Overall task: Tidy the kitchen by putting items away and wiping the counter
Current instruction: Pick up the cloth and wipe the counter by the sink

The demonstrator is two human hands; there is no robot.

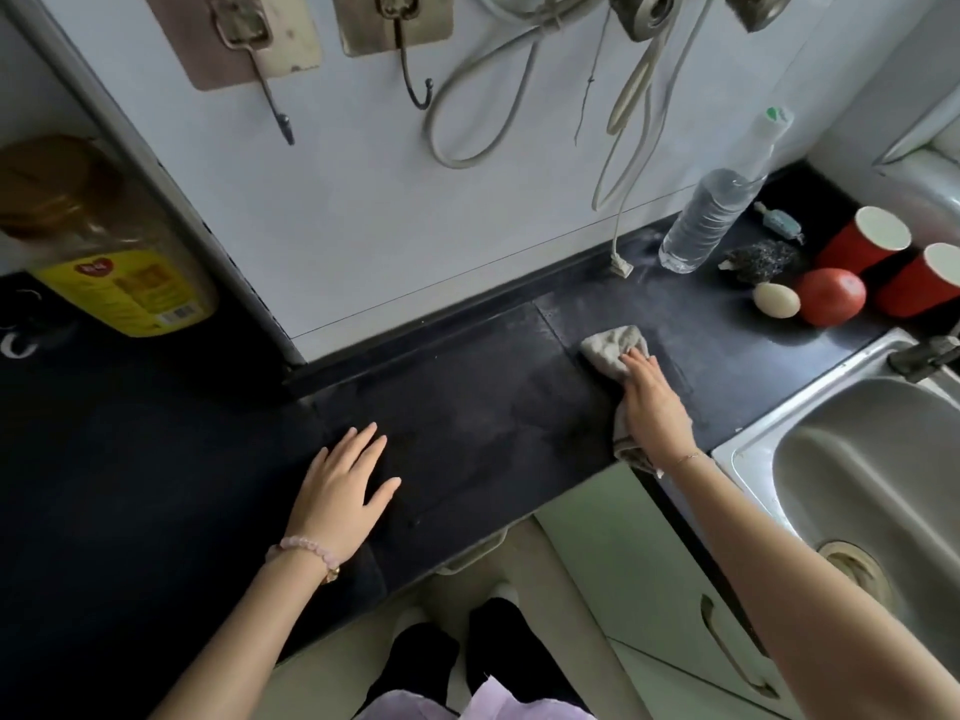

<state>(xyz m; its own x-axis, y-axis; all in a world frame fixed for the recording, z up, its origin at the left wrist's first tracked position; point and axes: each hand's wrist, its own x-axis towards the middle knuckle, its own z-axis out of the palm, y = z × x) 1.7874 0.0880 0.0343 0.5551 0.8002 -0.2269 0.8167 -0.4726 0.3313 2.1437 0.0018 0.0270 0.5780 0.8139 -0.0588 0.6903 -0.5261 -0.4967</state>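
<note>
A grey cloth (609, 346) lies spread on the black counter (467, 423), right of centre. My right hand (652, 405) presses flat on the cloth with straight fingers, and part of the cloth shows under my wrist at the counter's front edge. My left hand (343, 493) rests flat on the counter with spread fingers and holds nothing. At the back right stand a clear water bottle (701, 226), an egg (776, 299), a tomato (831, 296), two red paper cups (865, 244) and a dark scouring pad (761, 259).
A steel sink (872, 459) with a tap (922, 356) lies at the right. A large oil bottle (98, 236) stands at the far left. White cables (519, 85) and hooks (415, 85) hang on the wall; a plug (621, 265) rests on the counter's back ledge.
</note>
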